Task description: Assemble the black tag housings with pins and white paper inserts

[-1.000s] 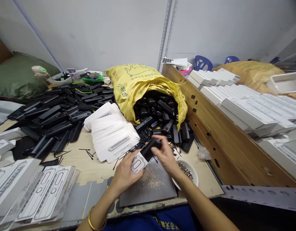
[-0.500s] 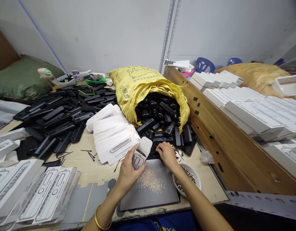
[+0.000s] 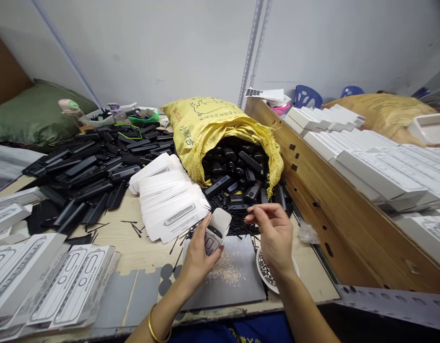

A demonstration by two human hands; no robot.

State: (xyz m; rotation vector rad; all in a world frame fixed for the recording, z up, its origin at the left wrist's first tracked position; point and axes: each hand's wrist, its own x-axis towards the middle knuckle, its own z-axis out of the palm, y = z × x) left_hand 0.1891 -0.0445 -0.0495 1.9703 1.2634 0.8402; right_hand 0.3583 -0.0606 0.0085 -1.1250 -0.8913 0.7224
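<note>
My left hand (image 3: 197,252) grips a small white printed box (image 3: 215,231), open end up, with something black showing inside. My right hand (image 3: 273,233) hovers just right of the box, its thumb and forefinger pinched on a thin black stick (image 3: 249,216) that is barely visible. Under both hands lies a dark grey mat (image 3: 230,281) dusted with pale grit. A heap of thin black sticks (image 3: 223,205) lies just beyond the box. A white bowl of small metal pieces (image 3: 265,274) sits under my right wrist.
A yellow sack (image 3: 205,128) spills black plastic parts. Flat white box blanks (image 3: 166,200) are stacked left of it, black trays (image 3: 87,166) beyond. Folded printed boxes (image 3: 45,286) lie at the near left. A wooden divider (image 3: 330,214) walls off white boxes (image 3: 377,162) on the right.
The black part that my right hand held against the box is now inside it. My right hand reached to the stick heap and came back up pinching a stick. The box tilted upright.
</note>
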